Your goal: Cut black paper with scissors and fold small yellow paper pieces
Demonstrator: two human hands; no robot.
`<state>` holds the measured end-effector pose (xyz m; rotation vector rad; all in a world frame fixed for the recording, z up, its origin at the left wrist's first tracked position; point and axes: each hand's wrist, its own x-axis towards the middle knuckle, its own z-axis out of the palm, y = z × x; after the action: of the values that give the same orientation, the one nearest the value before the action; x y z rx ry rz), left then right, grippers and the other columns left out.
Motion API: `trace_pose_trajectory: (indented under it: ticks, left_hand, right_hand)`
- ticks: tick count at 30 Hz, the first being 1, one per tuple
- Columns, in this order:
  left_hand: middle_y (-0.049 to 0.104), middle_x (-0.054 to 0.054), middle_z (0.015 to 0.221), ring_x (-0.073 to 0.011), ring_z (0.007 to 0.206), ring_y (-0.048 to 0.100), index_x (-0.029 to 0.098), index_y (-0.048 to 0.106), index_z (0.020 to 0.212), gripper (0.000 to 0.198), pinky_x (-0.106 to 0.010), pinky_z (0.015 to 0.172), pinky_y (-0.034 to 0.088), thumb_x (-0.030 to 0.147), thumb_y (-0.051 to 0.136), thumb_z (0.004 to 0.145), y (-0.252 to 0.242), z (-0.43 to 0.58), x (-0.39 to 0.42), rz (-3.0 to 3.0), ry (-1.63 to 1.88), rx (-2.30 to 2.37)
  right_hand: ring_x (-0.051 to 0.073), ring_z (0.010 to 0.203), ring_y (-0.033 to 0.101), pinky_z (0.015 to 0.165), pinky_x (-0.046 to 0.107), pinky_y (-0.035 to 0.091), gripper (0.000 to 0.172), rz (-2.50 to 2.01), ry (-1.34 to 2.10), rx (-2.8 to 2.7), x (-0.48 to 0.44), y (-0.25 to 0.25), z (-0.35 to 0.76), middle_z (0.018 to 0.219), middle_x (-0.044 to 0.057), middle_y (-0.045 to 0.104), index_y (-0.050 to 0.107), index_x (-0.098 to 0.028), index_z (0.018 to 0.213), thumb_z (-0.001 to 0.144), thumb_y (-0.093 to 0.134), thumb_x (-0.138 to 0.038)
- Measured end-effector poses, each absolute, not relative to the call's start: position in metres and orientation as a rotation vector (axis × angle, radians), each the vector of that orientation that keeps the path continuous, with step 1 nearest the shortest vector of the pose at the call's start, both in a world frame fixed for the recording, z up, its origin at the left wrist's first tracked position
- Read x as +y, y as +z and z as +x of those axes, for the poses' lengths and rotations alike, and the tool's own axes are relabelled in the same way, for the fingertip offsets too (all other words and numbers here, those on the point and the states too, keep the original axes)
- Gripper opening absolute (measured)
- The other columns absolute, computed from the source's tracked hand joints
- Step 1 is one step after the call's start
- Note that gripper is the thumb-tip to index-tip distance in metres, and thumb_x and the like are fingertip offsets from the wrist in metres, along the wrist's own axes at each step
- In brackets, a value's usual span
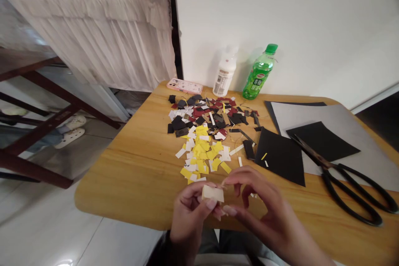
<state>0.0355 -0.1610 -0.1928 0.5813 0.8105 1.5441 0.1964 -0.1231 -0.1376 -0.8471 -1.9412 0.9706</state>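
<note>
My left hand (191,212) is closed around a small cream-coloured block (213,193), with the thumb lying on its front. Whether that block is solid or a folded stack of paper I cannot tell. At its right end hovers my right hand (262,205), index finger and thumb apart and the other fingers curled; any contact with the block is unclear. Just beyond both hands lies a heap of yellow and white paper scraps (202,153). Behind it spreads a pile of black, dark red and white scraps (212,114).
Large black-handled scissors (330,168) lie at the right, their tips over black paper (326,139). Another black sheet (280,156) and a grey sheet (289,116) are beside them. A phone (184,86), a white bottle (225,75) and a green bottle (259,72) line the back edge.
</note>
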Motion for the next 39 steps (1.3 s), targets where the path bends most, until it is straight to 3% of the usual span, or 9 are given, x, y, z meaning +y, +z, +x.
trace_pose_trajectory:
  ticks: [4, 12, 16, 20, 25, 28, 33, 39]
  left_hand:
    - [0.073, 0.0, 0.055, -0.0096, 0.041, 0.064, 0.02, 0.082, 0.079, 0.023, -0.016, 0.046, 0.056, 0.034, 0.092, 0.064, -0.186, 0.037, -0.158, 0.458, 1.495, 0.792]
    - [0.072, 0.003, 0.052, -0.0069, 0.04, 0.063, 0.019, 0.08, 0.072, 0.027, -0.012, 0.045, 0.051, 0.033, 0.096, 0.055, -0.166, 0.05, -0.162, 0.336, 1.545, 0.936]
    - [0.073, 0.002, 0.054, -0.0077, 0.043, 0.064, 0.019, 0.08, 0.075, 0.029, -0.013, 0.048, 0.053, 0.035, 0.096, 0.056, -0.169, 0.048, -0.161, 0.354, 1.546, 0.949]
    - [0.075, 0.0, 0.059, -0.0093, 0.043, 0.065, 0.018, 0.08, 0.076, 0.03, -0.016, 0.047, 0.055, 0.037, 0.095, 0.057, -0.176, 0.045, -0.16, 0.409, 1.517, 0.926]
    - [0.072, 0.002, 0.053, -0.0079, 0.042, 0.064, 0.019, 0.081, 0.074, 0.032, -0.013, 0.046, 0.052, 0.037, 0.097, 0.053, -0.17, 0.047, -0.16, 0.347, 1.536, 0.945]
    - [0.072, 0.003, 0.052, -0.0066, 0.04, 0.062, 0.02, 0.081, 0.071, 0.032, -0.012, 0.043, 0.05, 0.037, 0.098, 0.05, -0.164, 0.049, -0.161, 0.307, 1.533, 0.93]
    - [0.073, 0.004, 0.052, -0.0061, 0.04, 0.062, 0.021, 0.08, 0.071, 0.032, -0.012, 0.044, 0.05, 0.036, 0.099, 0.049, -0.162, 0.048, -0.162, 0.297, 1.507, 0.917]
    - [0.074, 0.002, 0.057, -0.0069, 0.043, 0.063, 0.02, 0.079, 0.071, 0.032, -0.013, 0.044, 0.051, 0.036, 0.098, 0.051, -0.166, 0.047, -0.162, 0.311, 1.503, 0.895]
  right_hand:
    - [0.013, 0.089, 0.068, 0.064, 0.016, 0.054, 0.022, -0.801, 0.915, -1.941, -0.12, -0.139, 0.193, 0.104, 0.002, 0.07, 0.067, -0.027, 0.109, 0.09, 0.071, -0.019]
    - [0.017, 0.092, 0.071, 0.056, 0.017, 0.055, 0.008, -0.815, 1.078, -1.88, -0.116, -0.131, 0.194, 0.097, 0.004, 0.071, 0.072, -0.024, 0.094, 0.092, 0.067, -0.02]
    - [0.014, 0.084, 0.071, 0.058, 0.015, 0.056, 0.014, -0.882, 0.907, -1.903, -0.118, -0.132, 0.19, 0.09, 0.003, 0.072, 0.072, -0.023, 0.084, 0.093, 0.064, -0.017]
    - [0.013, 0.077, 0.072, 0.07, 0.019, 0.059, 0.012, -0.769, 0.408, -1.966, -0.121, -0.136, 0.193, 0.087, 0.005, 0.074, 0.071, -0.017, 0.089, 0.089, 0.064, -0.008]
    - [0.017, 0.092, 0.072, 0.076, 0.023, 0.061, 0.023, -0.566, 0.054, -2.151, -0.122, -0.139, 0.211, 0.098, 0.009, 0.076, 0.071, -0.011, 0.11, 0.096, 0.054, -0.005]
    - [0.015, 0.092, 0.072, 0.076, 0.022, 0.061, 0.025, -0.487, 0.022, -2.197, -0.119, -0.14, 0.214, 0.101, 0.008, 0.078, 0.07, -0.011, 0.114, 0.1, 0.05, -0.007]
    - [0.016, 0.078, 0.075, 0.058, 0.027, 0.059, 0.025, -0.416, 0.004, -2.264, -0.115, -0.142, 0.21, 0.098, 0.006, 0.08, 0.069, -0.01, 0.112, 0.101, 0.048, -0.008]
    - [0.015, 0.089, 0.077, 0.065, 0.022, 0.063, 0.025, -0.401, 0.178, -2.309, -0.114, -0.135, 0.21, 0.099, 0.007, 0.08, 0.066, -0.009, 0.114, 0.104, 0.043, -0.01]
